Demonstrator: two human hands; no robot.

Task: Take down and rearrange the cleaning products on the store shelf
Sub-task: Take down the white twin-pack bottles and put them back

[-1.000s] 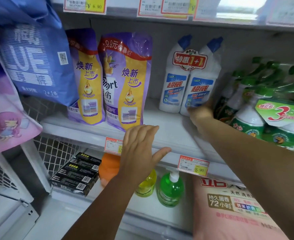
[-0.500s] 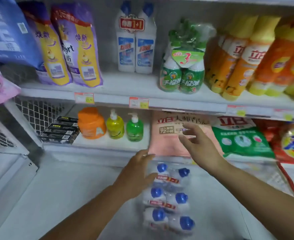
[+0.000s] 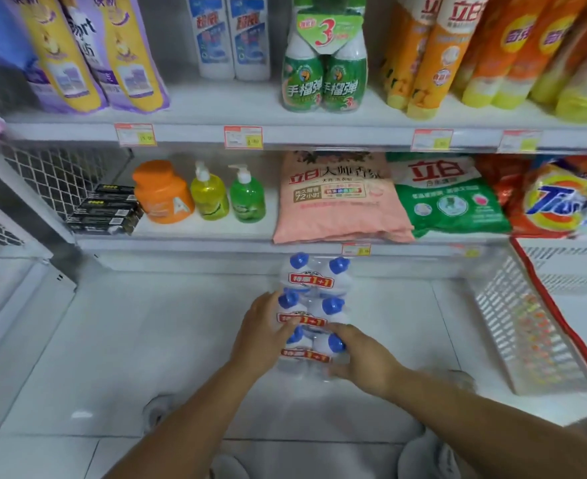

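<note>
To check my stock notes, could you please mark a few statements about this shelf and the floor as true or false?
1. Three blue-capped twin packs sit in a row on the floor. True.
2. The left hand and the right hand both hold those packs. True.
3. The yellow pump bottle stands right of the green pump bottle. False: it stands left of it.
4. The pink bag lies on the floor. False: it lies on the lower shelf, beside the green bag.
5. The orange tub stands left of the yellow pump bottle. True.
</note>
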